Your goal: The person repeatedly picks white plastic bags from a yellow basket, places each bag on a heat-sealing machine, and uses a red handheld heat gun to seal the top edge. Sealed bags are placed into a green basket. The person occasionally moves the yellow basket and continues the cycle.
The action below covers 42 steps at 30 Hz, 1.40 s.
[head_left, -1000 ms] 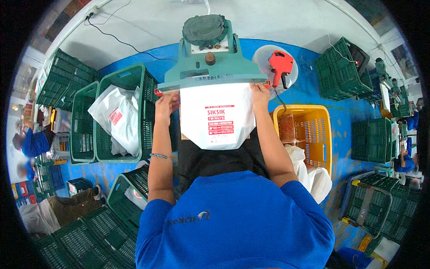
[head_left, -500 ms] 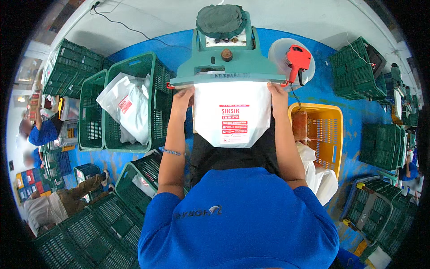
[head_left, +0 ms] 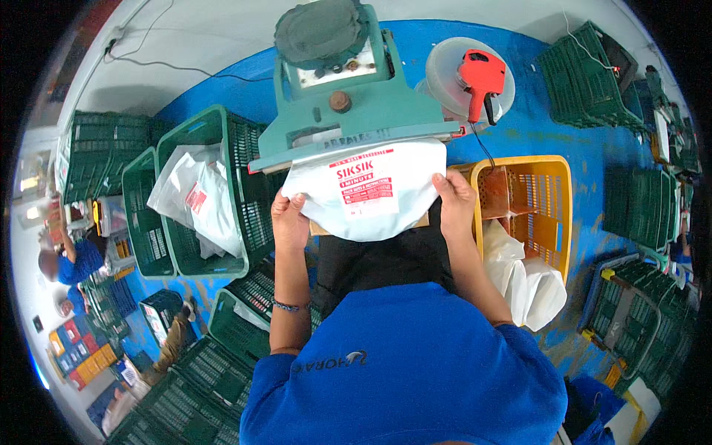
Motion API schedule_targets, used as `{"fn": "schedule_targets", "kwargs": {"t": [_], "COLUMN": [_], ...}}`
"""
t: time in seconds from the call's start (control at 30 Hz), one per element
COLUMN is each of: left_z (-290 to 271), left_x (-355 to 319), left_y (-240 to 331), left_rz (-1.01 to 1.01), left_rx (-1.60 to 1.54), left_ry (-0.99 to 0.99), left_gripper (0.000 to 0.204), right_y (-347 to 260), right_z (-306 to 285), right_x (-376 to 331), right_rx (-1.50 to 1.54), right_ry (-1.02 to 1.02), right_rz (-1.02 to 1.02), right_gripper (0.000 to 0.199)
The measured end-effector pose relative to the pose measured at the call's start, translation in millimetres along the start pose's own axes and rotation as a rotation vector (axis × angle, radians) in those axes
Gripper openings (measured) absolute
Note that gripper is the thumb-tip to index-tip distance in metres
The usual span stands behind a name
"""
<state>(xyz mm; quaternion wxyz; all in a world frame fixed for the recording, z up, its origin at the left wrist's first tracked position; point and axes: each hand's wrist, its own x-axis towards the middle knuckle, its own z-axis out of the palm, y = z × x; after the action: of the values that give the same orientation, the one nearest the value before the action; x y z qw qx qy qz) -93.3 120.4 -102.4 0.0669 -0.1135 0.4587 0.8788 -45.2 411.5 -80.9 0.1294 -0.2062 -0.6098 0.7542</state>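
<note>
White pouch [head_left: 371, 224], red-printed: in front of you, at the front edge of the green machine [head_left: 308, 120]. Probably light, soft, somewhat slippery; best gripped by both side edges. Whether its upper edge runs underneath: hard to make out. Contents: hidden. Your left hand [head_left: 290, 221] and right hand [head_left: 455, 200]: apart, each pinching one side; fingers behind mostly concealed.

Red label gun [head_left: 486, 72] lying on round clear tub [head_left: 443, 70], right. Dark cable [head_left: 212, 76] strung across pale wall [head_left: 222, 30]. Green crate [head_left: 582, 81] farther right, on blue floor [head_left: 519, 141].
</note>
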Motion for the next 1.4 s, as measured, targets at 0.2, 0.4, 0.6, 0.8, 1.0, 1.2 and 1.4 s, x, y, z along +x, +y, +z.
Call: {"fn": "schedule_targets", "kwargs": {"t": [0.2,0.4,0.6,0.8,1.0,1.2,1.4], "left_z": [15.2,9.0,13.7,20.3,33.6,39.4,47.3], "left_x": [24.2,10.4,-11.9,-8.5,12.5,13.1,10.5], "left_y": [-2.3,-9.9,-16.7,-22.7,-29.7,-26.9,-23.2], "left_rz": [-0.030,-0.048,-0.137,-0.016,0.058,0.058,0.023], "left_rx": [-0.005,-0.014,0.238,0.241,0.104,0.123,0.155], "left_ry": [0.090,0.127,0.198,0.224,0.240,0.239,0.329], "left_gripper": [0.028,0.032,0.024,0.025,0.029,0.031,0.026], "right_y": [-23.6,34.0,64.5,4.2,-16.8,-32.0,-73.9], "right_z": [-38.2,-99.3,-102.3,-137.5,-153.6,-79.3,-42.7], "right_x": [75.9,235.2,281.9,191.3,6.7,-84.1,-79.5], "right_rx": [-0.263,-1.541,-1.540,0.143,-1.248,-0.467,-0.983], "right_ry": [0.247,0.401,0.235,-0.075,-0.119,-0.316,-0.499], "right_rz": [-0.200,-0.293,0.135,0.246,-0.247,0.079,-0.256], "right_gripper": [0.031,0.068,0.079,0.048,0.049,0.038,0.031]}}
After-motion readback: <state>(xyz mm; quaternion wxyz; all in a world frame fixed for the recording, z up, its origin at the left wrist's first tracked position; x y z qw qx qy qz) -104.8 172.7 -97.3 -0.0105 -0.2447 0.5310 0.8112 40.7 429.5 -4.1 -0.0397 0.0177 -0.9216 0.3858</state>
